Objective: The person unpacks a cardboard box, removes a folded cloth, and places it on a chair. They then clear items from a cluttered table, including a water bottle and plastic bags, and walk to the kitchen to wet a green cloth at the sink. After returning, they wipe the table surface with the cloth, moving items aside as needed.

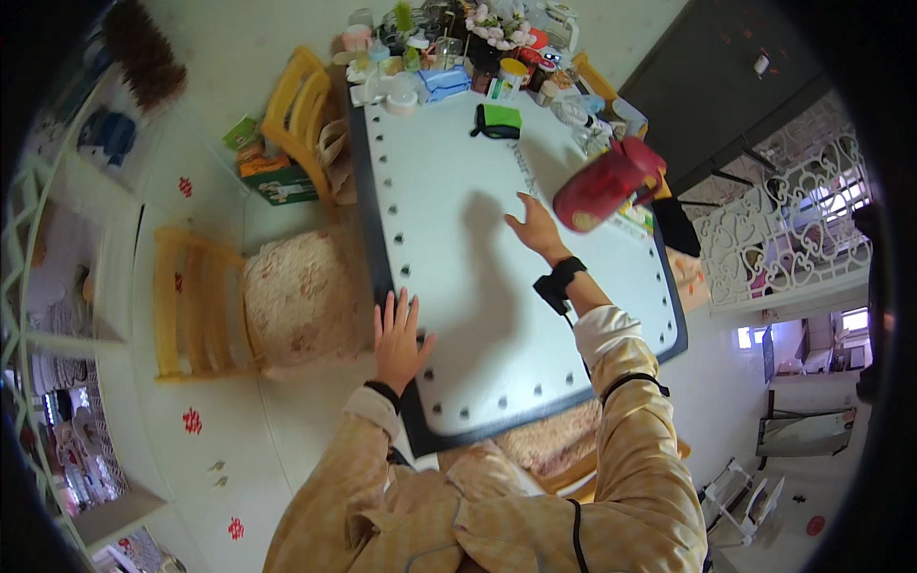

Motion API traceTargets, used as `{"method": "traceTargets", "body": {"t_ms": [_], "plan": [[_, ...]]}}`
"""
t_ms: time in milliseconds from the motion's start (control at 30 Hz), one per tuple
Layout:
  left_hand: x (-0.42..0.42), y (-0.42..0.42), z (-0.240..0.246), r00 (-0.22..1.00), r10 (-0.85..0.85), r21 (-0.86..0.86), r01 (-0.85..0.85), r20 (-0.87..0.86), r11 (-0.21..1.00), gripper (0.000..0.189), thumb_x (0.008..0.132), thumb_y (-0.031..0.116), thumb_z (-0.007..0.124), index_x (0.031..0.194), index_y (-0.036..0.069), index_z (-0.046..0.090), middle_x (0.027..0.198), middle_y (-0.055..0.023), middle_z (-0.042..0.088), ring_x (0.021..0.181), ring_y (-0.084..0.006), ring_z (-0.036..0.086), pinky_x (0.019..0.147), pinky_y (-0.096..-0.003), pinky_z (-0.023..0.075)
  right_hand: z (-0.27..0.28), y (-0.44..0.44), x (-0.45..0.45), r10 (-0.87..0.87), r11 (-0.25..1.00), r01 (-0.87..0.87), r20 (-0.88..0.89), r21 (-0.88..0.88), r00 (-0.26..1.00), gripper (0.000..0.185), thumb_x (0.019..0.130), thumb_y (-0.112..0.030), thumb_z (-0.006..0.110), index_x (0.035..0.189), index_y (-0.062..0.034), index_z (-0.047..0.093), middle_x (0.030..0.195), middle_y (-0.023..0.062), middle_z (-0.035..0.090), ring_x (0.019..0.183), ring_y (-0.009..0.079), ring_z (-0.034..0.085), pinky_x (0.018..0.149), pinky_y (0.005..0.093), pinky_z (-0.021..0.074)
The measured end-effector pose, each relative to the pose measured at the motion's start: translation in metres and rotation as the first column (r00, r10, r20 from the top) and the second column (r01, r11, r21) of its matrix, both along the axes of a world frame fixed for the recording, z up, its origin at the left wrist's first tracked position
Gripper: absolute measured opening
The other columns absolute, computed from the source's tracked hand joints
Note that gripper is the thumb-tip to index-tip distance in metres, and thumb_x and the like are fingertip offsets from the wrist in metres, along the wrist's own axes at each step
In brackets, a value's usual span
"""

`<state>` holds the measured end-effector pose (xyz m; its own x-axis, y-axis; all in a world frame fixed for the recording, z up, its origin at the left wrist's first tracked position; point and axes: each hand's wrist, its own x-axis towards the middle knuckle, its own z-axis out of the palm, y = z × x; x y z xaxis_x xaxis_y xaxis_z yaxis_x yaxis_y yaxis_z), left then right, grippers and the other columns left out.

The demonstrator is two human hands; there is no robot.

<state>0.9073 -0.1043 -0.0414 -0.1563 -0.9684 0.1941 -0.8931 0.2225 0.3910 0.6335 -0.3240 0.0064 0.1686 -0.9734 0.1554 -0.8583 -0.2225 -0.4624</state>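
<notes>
My left hand (399, 344) lies with spread fingers on the dark left edge of the table (458, 286), holding nothing. Over the middle of the table is my right hand (537, 228), empty, its thumb and fingers apart. A black strap and a small black device are on that wrist. Just right of this hand is a red thermos jug (602, 188), its handle facing right; the hand does not hold it. Farther up the table lies a green and black pouch (498, 121).
Jars, bottles, a blue cloth (444, 82) and pink flowers (498, 29) crowd the table's far end. Glassware (591, 130) stands at the far right. Wooden chairs (208, 304) are on the left, one with a fluffy seat cover (304, 301). Boxes (283, 185) sit beyond it.
</notes>
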Motion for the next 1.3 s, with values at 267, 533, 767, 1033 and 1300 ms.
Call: {"method": "traceTargets", "body": {"t_ms": [267,533,767,1033,1300], "plan": [[-0.017,-0.027,-0.018,0.971,-0.044,0.267,-0.021,0.237,0.963,0.071,0.091,0.054,0.044,0.147,0.012,0.030,0.155,-0.0130,0.020,0.143,-0.0306,0.019,0.113,-0.0539,0.0153,-0.068,-0.259,0.022,-0.106,0.980,0.066,-0.217,-0.187,0.970,0.083,0.080,-0.058,0.059,0.142,-0.0085,0.037,0.145,0.0221,0.035,0.134,0.0419,0.031,0.109,0.0508,0.0274],[-0.015,-0.030,-0.015,0.982,-0.055,0.379,-0.017,0.179,0.925,0.074,0.087,0.054,0.050,0.144,0.009,0.034,0.154,-0.0153,0.021,0.141,-0.0353,0.021,0.111,-0.0579,0.0148,-0.118,-0.305,0.021,-0.264,0.965,0.235,-0.420,-0.119,0.868,0.068,0.092,-0.064,0.032,0.147,-0.0253,0.032,0.153,0.0134,0.025,0.140,0.0398,0.021,0.111,0.0561,0.0188],[-0.014,-0.022,-0.017,0.977,-0.054,0.349,-0.021,0.204,0.937,0.068,0.091,0.050,0.047,0.144,0.010,0.035,0.154,-0.0136,0.022,0.142,-0.0330,0.020,0.112,-0.0568,0.0170,-0.112,-0.227,0.047,-0.007,0.992,-0.049,-0.437,-0.115,0.900,0.056,0.097,-0.047,0.036,0.145,-0.0171,0.037,0.151,0.0148,0.030,0.138,0.0365,0.027,0.111,0.0488,0.0216],[-0.012,-0.026,-0.005,0.964,-0.085,0.238,0.024,0.251,0.971,0.067,0.090,0.038,0.051,0.145,0.005,0.030,0.153,-0.0156,0.021,0.140,-0.0356,0.021,0.112,-0.0570,0.0145,-0.080,0.007,0.049,0.253,0.965,-0.263,-0.313,0.010,0.915,0.052,0.096,-0.031,0.045,0.144,-0.0127,0.036,0.151,0.0153,0.029,0.138,0.0348,0.028,0.112,0.0453,0.0250],[-0.034,0.052,0.065,0.918,-0.395,0.094,0.396,-0.027,0.913,0.083,0.075,0.035,0.073,0.143,0.006,0.034,0.148,-0.0145,0.032,0.139,-0.0341,0.023,0.114,-0.0515,0.0173,-0.050,0.285,0.016,0.109,0.982,-0.084,-0.141,0.170,0.984,0.038,0.092,-0.017,0.053,0.128,-0.0065,0.054,0.140,0.0145,0.045,0.127,0.0322,0.044,0.105,0.0417,0.0371]]}}
